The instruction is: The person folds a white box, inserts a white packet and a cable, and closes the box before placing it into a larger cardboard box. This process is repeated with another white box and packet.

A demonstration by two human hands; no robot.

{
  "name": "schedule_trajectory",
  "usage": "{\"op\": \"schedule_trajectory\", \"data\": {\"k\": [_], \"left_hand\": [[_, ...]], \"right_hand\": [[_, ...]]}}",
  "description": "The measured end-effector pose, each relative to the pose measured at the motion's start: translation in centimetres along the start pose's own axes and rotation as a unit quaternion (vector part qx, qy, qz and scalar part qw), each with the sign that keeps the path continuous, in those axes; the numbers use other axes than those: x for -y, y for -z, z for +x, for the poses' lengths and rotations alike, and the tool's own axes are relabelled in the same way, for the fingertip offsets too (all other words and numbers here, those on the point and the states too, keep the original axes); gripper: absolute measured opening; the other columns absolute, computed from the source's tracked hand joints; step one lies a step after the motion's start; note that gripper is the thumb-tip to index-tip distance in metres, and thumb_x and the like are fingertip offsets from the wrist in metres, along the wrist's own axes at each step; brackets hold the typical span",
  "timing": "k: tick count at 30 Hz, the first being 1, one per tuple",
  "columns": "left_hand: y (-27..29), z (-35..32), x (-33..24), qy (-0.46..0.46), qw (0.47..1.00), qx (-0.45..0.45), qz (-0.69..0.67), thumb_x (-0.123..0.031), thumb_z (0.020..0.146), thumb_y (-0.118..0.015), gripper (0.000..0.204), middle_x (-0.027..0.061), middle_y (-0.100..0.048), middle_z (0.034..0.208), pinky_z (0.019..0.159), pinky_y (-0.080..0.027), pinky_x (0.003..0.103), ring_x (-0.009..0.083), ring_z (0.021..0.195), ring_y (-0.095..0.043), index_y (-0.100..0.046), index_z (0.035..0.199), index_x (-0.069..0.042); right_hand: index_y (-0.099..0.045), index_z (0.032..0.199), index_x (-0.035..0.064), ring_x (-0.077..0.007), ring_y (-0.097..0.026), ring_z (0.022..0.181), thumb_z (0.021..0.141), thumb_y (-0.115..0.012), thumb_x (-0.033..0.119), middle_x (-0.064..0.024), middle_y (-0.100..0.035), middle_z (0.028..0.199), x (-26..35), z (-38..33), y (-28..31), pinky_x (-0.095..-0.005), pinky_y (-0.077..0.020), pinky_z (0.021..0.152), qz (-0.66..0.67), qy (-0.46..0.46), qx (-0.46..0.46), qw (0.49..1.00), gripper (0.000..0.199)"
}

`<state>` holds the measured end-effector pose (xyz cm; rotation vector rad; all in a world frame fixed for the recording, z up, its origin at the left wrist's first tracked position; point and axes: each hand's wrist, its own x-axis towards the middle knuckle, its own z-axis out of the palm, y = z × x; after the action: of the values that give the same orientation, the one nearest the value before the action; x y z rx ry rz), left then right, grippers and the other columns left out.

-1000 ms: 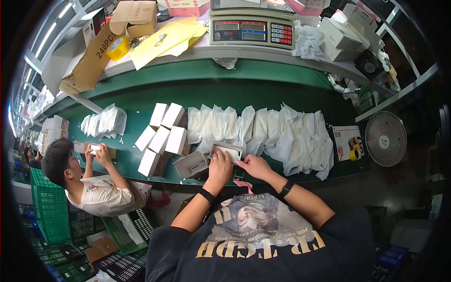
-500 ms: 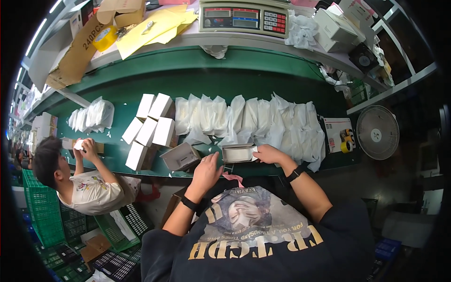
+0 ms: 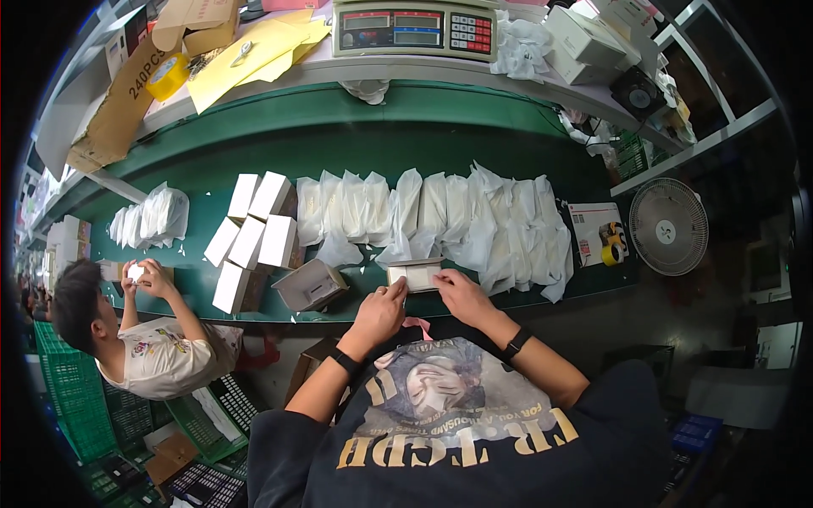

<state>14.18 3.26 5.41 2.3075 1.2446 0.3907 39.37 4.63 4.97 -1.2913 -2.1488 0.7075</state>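
Working at the near edge of a green counter (image 3: pixel 508 127), a person holds a small open white box (image 3: pixel 415 274) between both hands. The left hand (image 3: pixel 381 311) pinches the box's left end with fingers closed on it; the right hand (image 3: pixel 457 296) grips its right end the same way. The box's long axis runs left to right, directly ahead of the fingers, equally near both hands. A row of white bagged packets (image 3: pixel 440 212) lies just beyond, and another open box (image 3: pixel 310 285) sits just left.
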Motion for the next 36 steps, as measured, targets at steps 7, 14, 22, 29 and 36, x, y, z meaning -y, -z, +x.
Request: {"op": "schedule_trajectory", "data": {"k": [7, 14, 22, 29, 36], "left_hand": [[-2.1, 2.3, 2.7, 0.087, 0.979, -0.027, -0.184, -0.030, 0.095, -0.059, 0.044, 0.0178, -0.067, 0.115, 0.084, -0.055, 0.041, 0.0336, 0.097, -0.067, -0.057, 0.123, 0.004], [-0.3, 5.1, 2.9, 0.386, 0.620, 0.002, -0.683, -0.055, 0.102, -0.042, 0.056, 0.0211, -0.070, 0.103, 0.079, -0.055, 0.041, 0.0250, 0.092, -0.070, -0.054, 0.107, -0.001], [0.2, 4.3, 2.3, 0.310, 0.882, -0.114, -0.337, -0.038, 0.097, -0.058, 0.046, 0.0170, -0.071, 0.100, 0.080, -0.054, 0.040, 0.0283, 0.088, -0.069, -0.056, 0.124, 0.000], [1.3, 7.0, 1.8, -0.070, 0.991, -0.115, -0.004, -0.021, 0.089, -0.063, 0.029, 0.0143, -0.071, 0.097, 0.071, -0.056, 0.042, 0.0319, 0.080, -0.068, -0.067, 0.113, -0.004], [1.3, 7.4, 0.3, -0.045, 0.995, -0.024, 0.088, -0.015, 0.084, -0.064, 0.018, 0.0120, -0.072, 0.098, 0.069, -0.056, 0.042, 0.0342, 0.080, -0.069, -0.071, 0.096, -0.005]], "right_hand": [[-0.065, 0.111, 0.0013, -0.0304, -0.067, 0.097, 0.087, -0.062, 0.008, -0.0142, -0.063, 0.116, -0.8, 1.1, -0.9, -0.0368, -0.0537, 0.078, -0.112, 0.051, 0.048, 0.991, 0.025], [-0.056, 0.126, 0.0041, -0.0261, -0.069, 0.095, 0.101, -0.048, 0.023, -0.0119, -0.068, 0.114, -3.7, 3.6, -0.7, -0.0386, -0.0532, 0.077, 0.378, -0.351, 0.095, 0.852, 0.032], [-0.050, 0.136, 0.0121, -0.0247, -0.067, 0.105, 0.105, -0.042, 0.027, -0.0092, -0.067, 0.116, -1.4, 6.1, 0.8, -0.0359, -0.0496, 0.082, 0.502, -0.433, 0.124, 0.738, 0.035], [-0.051, 0.134, 0.0146, -0.0204, -0.064, 0.110, 0.101, -0.049, 0.018, -0.0045, -0.064, 0.119, -2.5, 6.1, 0.4, -0.0346, -0.0465, 0.085, 0.565, -0.400, 0.143, 0.708, 0.034], [-0.053, 0.131, 0.0149, -0.0195, -0.065, 0.107, 0.101, -0.049, 0.017, -0.0042, -0.065, 0.117, -2.1, 5.9, 0.1, -0.0358, -0.0480, 0.086, 0.577, -0.410, 0.122, 0.695, 0.031]]}}
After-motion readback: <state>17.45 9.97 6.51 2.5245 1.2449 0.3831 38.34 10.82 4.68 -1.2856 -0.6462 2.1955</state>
